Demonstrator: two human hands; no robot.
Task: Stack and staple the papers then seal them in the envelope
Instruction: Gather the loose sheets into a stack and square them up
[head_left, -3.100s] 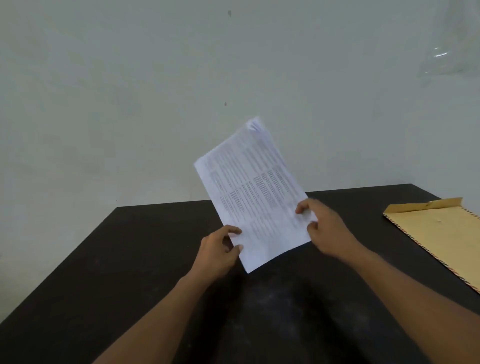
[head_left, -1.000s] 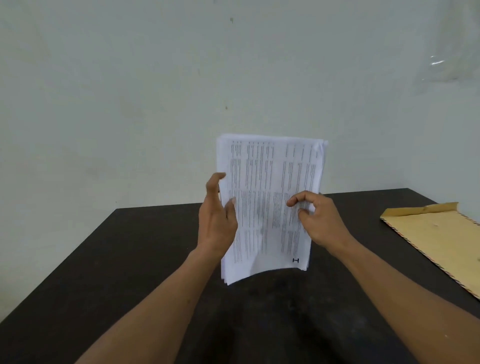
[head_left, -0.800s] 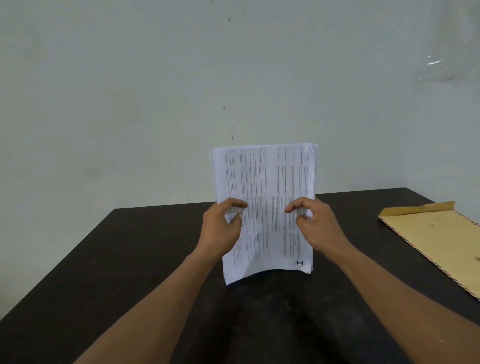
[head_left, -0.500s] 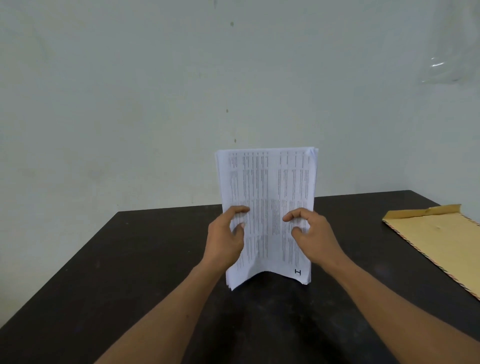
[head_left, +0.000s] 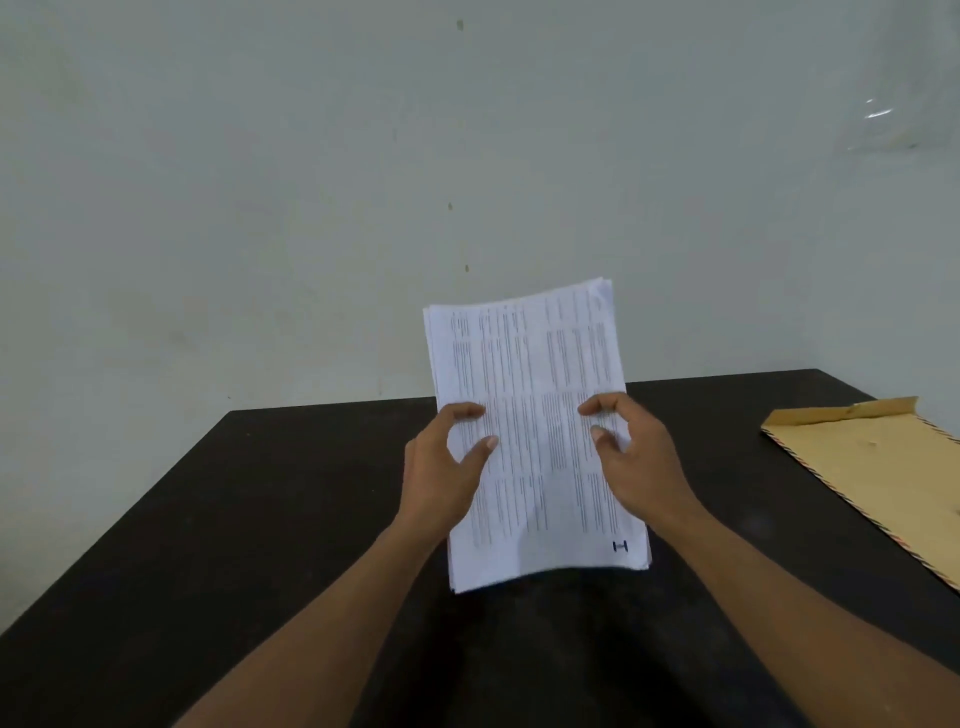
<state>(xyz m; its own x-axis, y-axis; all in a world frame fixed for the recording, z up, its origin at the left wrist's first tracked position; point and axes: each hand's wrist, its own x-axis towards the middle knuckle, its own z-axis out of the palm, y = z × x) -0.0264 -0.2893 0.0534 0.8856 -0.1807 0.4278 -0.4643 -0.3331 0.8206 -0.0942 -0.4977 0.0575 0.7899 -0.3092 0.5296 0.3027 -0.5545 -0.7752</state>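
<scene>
A person holds a stack of printed papers (head_left: 530, 431) up in front of them with both hands, above the near middle of a dark table (head_left: 249, 519). The sheets stand nearly upright, leaning slightly to the left, with the printed face turned to the camera and the text running in dense columns too small to read. The left hand (head_left: 441, 483) grips the stack's left edge about halfway up, its thumb and forefinger curled onto the front sheet; the other fingers are hidden behind the paper. The right hand (head_left: 641, 467) grips the right edge at much the same height, thumb and forefinger bent onto the front of the page in the same way. The top edges of the sheets are not quite flush, and several corners fan out at the upper right. A small dark H-shaped mark (head_left: 620, 546) sits near the lower right corner of the front sheet; whether it is a staple or print cannot be told. The bottom edge hangs low over the table, and whether it touches the surface cannot be told. A brown envelope (head_left: 872, 467) with a striped border lies flat at the table's right side, well apart from the papers, its flap open at the far end. Behind the table stands a pale wall (head_left: 234, 182).
</scene>
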